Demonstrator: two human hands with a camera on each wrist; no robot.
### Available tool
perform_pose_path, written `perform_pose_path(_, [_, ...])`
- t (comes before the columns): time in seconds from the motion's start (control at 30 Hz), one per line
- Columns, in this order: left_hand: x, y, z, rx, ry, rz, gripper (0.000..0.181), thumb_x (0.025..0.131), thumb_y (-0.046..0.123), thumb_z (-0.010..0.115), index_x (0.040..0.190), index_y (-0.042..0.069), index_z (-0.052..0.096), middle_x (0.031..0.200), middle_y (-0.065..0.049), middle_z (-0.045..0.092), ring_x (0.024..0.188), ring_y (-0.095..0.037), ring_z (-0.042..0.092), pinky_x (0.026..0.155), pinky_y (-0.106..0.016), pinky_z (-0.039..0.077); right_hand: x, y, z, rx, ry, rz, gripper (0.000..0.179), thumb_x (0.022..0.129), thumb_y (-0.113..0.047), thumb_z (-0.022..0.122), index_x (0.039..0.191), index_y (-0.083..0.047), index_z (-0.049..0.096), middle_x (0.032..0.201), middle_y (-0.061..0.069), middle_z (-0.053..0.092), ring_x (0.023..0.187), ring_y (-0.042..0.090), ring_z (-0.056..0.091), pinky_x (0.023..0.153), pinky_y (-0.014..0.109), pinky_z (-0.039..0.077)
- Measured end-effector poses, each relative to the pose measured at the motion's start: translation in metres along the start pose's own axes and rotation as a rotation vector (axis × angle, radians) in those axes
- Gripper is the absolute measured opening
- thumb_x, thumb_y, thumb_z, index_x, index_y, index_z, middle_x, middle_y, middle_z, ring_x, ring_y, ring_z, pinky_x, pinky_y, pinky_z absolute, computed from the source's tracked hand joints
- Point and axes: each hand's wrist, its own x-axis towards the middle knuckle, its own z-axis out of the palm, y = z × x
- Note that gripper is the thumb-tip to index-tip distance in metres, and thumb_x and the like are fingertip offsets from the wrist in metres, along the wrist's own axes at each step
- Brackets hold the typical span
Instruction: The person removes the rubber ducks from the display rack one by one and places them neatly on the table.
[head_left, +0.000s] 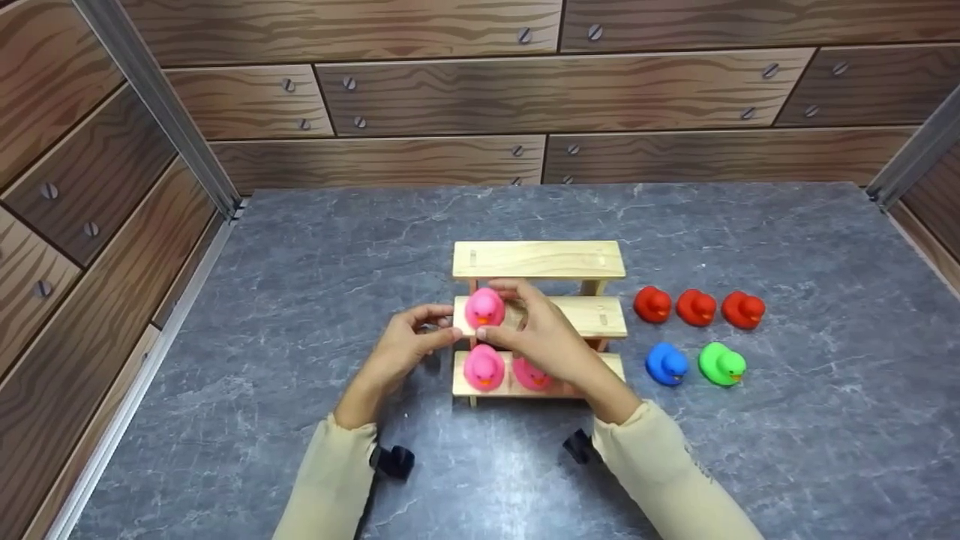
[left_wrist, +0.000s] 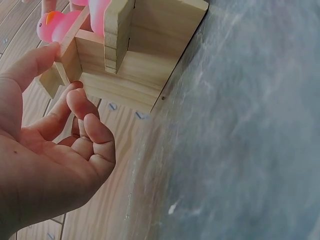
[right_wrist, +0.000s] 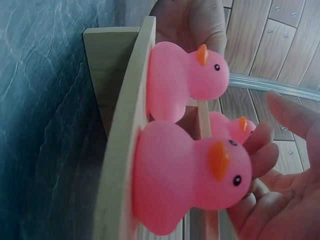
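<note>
A three-tier wooden shelf [head_left: 536,259] stands on the table. On its middle tier, at the left end, sits a pink rubber duck [head_left: 484,306]. Two more pink ducks [right_wrist: 167,172] are side by side on the lowest tier, one partly covered by my right hand in the head view. My left hand [head_left: 397,345] pinches the left end of the middle board between thumb and index finger. Around the middle-tier duck, my right hand [head_left: 546,334] has thumb and fingers spread front and back; in the right wrist view the thumb stands apart from the duck.
Right of the shelf, three red ducks [head_left: 696,307] form a row, with a blue duck [head_left: 667,364] and a green duck [head_left: 722,364] in front of them. Wood-patterned panels [head_left: 480,97] wall the back and sides of the grey table [head_left: 337,255].
</note>
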Motion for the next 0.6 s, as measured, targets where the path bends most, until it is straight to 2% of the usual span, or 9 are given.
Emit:
perform_pose_path(0.07, [0.0,0.0004,0.0002,0.002,-0.001,0.0,0.042,0.079,0.004,0.072,0.119,-0.004,0.061,0.093,-0.002,0.057,0.074,-0.01,0.052,0.061,-0.021,0.042,0.001,0.0003,0.0003,-0.013,0.002,0.011,0.061,0.083,-0.018,0.076,0.137,-0.012,0.048,0.138,0.013,0.052,0.12,0.025,0.055,0.099,0.042,0.045])
perform_pose_path(0.2, [0.0006,0.0006,0.0002,-0.001,0.002,-0.001,0.042,0.079,0.005,0.072,0.119,-0.004,0.061,0.092,-0.002,0.057,0.073,-0.009,0.052,0.06,-0.021,0.042,0.0034,0.0002,0.0014,-0.033,0.013,0.027,0.057,0.083,-0.018,0.075,0.134,-0.013,0.05,0.136,0.014,0.053,0.117,0.024,0.056,0.095,0.04,0.047])
perform_pose_path(0.4, [-0.0002,0.0002,-0.0002,0.0,0.0,0.0,0.041,0.079,0.004,0.072,0.118,-0.004,0.062,0.09,-0.001,0.057,0.072,-0.009,0.051,0.059,-0.021,0.041,0.0054,0.0014,0.0044,-0.073,0.034,0.032,0.049,0.083,-0.018,0.074,0.128,-0.012,0.055,0.132,0.011,0.057,0.122,0.025,0.054,0.104,0.045,0.042])
perform_pose_path(0.6, [-0.0011,0.0017,-0.0007,0.023,-0.01,0.008,0.041,0.079,0.005,0.072,0.118,-0.003,0.062,0.089,0.0,0.057,0.073,-0.01,0.05,0.061,-0.021,0.041,0.0046,0.0013,0.0067,-0.086,0.051,0.031,0.043,0.085,-0.019,0.073,0.125,-0.011,0.058,0.13,0.011,0.057,0.123,0.026,0.053,0.105,0.047,0.041])
